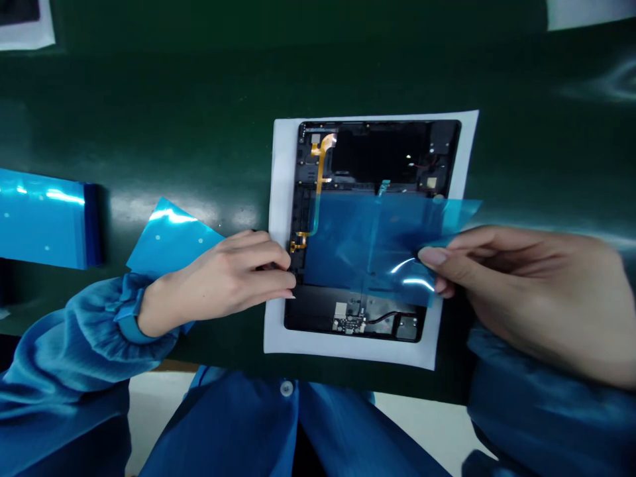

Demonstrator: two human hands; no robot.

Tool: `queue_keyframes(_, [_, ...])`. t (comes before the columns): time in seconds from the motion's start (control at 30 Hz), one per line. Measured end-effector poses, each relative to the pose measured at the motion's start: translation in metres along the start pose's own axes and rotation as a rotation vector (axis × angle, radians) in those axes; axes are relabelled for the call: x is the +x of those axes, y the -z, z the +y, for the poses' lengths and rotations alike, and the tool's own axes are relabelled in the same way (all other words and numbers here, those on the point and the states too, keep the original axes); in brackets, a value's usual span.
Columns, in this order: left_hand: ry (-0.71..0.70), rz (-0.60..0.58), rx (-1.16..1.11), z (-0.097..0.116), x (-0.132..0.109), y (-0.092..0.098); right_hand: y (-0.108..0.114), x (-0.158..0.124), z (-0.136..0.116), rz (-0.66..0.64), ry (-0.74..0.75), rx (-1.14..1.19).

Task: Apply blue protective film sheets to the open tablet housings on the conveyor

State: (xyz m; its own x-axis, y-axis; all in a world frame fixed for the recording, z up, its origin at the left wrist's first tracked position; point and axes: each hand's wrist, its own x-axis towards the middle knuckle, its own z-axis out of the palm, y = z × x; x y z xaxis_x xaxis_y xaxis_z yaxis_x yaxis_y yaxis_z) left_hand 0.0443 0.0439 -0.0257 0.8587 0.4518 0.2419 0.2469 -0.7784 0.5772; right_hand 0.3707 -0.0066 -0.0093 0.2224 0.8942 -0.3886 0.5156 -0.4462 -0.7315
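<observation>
An opened tablet (318,306) lies on a white sheet (352,354), its circuit board, cables and an orange ribbon cable (320,169) exposed. Across its middle is a translucent blue film (348,245), whose right end bends up past the tablet's edge. My right hand (521,285) pinches that film near its right edge between thumb and fingers. At the tablet's left edge, my left hand (238,271) has its fingers closed on the rim; the fingertips are partly hidden. Another blue film piece (173,242) lies partly under my left wrist.
A stack of blue films (42,218) sits at the far left of the dark green table mat (199,119). White sheets show at the top left (30,36) and top right (589,13). The table's front edge is close to my body.
</observation>
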Motion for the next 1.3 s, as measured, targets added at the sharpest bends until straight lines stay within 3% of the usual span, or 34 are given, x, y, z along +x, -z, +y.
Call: queue_keyframes(1.3, [0.008,-0.017,0.013,0.0001,-0.0022,-0.0014,-0.0012,0.0061,-0.0025,-0.044,-0.038,0.011])
